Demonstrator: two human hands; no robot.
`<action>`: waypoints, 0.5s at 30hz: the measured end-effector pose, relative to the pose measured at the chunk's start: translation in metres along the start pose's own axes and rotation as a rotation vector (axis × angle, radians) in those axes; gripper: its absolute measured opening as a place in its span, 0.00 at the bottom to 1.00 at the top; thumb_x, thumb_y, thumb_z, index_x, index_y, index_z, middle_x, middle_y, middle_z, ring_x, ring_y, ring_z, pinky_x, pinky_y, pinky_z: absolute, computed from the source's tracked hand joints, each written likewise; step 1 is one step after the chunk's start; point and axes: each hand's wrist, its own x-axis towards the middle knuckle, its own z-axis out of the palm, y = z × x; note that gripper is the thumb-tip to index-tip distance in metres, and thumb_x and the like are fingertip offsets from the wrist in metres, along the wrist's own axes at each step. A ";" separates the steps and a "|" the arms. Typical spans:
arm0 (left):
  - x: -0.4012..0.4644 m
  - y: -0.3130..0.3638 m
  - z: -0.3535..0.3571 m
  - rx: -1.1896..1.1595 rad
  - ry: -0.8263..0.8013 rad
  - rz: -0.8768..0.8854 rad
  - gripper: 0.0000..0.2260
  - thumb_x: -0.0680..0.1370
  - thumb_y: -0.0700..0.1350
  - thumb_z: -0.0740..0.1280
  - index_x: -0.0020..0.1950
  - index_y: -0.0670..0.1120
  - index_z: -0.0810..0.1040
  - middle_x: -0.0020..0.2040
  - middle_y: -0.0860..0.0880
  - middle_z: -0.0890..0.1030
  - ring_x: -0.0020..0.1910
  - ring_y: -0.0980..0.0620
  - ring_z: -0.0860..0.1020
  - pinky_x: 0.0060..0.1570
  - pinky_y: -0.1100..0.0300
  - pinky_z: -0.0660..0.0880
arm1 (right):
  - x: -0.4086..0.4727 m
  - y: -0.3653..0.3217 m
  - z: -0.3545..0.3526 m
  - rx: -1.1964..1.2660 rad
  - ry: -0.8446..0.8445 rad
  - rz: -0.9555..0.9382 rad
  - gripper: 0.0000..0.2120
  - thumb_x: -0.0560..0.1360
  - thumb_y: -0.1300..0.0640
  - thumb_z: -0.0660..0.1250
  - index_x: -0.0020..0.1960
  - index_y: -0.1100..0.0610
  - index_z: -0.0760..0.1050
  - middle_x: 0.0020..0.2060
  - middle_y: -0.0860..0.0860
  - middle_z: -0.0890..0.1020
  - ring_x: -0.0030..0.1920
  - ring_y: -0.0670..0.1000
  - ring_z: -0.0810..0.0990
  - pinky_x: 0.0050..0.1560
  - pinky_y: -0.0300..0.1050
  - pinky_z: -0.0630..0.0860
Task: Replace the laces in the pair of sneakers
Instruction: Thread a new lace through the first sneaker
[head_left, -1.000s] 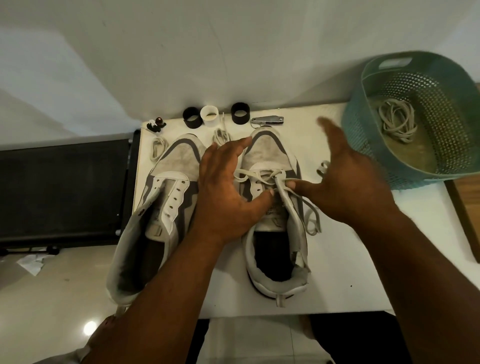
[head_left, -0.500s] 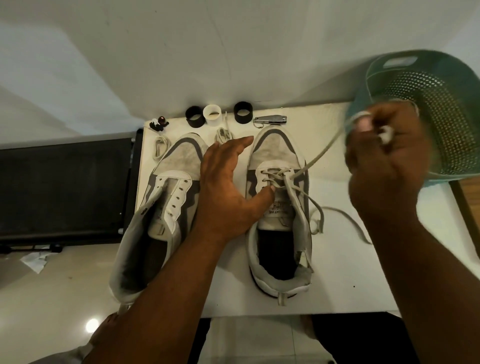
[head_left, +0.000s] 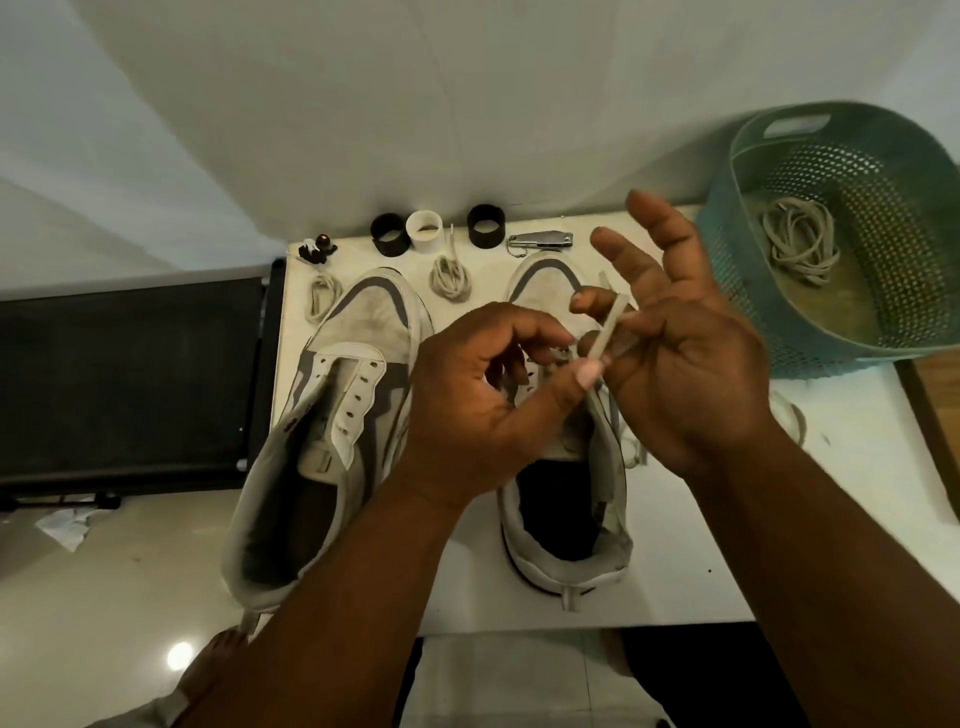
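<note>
Above the right grey-and-white sneaker (head_left: 563, 499), both hands pinched its flat off-white lace (head_left: 607, 328), left hand (head_left: 485, 402) curled, right hand (head_left: 675, 353) splayed, likely unthreading; next, freeing remaining eyelets.

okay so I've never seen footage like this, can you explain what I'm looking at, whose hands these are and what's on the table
The view comes from a camera worn on a person's head, looking down at their own bare hands. No machine is involved. On the white table stand two sneakers: the left sneaker has empty eyelets, the right sneaker lies under the hands. The left hand and right hand together hold a flat lace. Behind lie two coiled laces, three small rings and a metal tool. A green basket holds another lace.
</note>
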 end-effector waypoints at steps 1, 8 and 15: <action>0.001 0.000 0.001 0.011 -0.031 0.010 0.09 0.74 0.47 0.76 0.48 0.45 0.81 0.42 0.53 0.82 0.39 0.54 0.79 0.37 0.61 0.75 | 0.000 0.001 0.000 0.068 -0.019 0.011 0.35 0.69 0.71 0.53 0.71 0.48 0.70 0.70 0.57 0.74 0.49 0.52 0.78 0.39 0.46 0.72; -0.001 -0.003 0.010 -0.068 0.021 -0.132 0.04 0.78 0.41 0.75 0.47 0.41 0.84 0.39 0.50 0.84 0.37 0.51 0.81 0.37 0.55 0.78 | 0.001 0.005 -0.004 0.077 -0.030 0.006 0.29 0.76 0.74 0.48 0.66 0.52 0.73 0.62 0.58 0.80 0.50 0.53 0.81 0.47 0.48 0.76; 0.006 -0.003 0.012 -0.053 0.114 -0.373 0.13 0.79 0.49 0.73 0.38 0.45 0.84 0.24 0.52 0.75 0.23 0.58 0.70 0.27 0.63 0.68 | 0.009 -0.004 -0.041 -1.348 -0.097 -0.344 0.17 0.83 0.62 0.54 0.67 0.48 0.70 0.45 0.44 0.77 0.40 0.43 0.79 0.35 0.37 0.74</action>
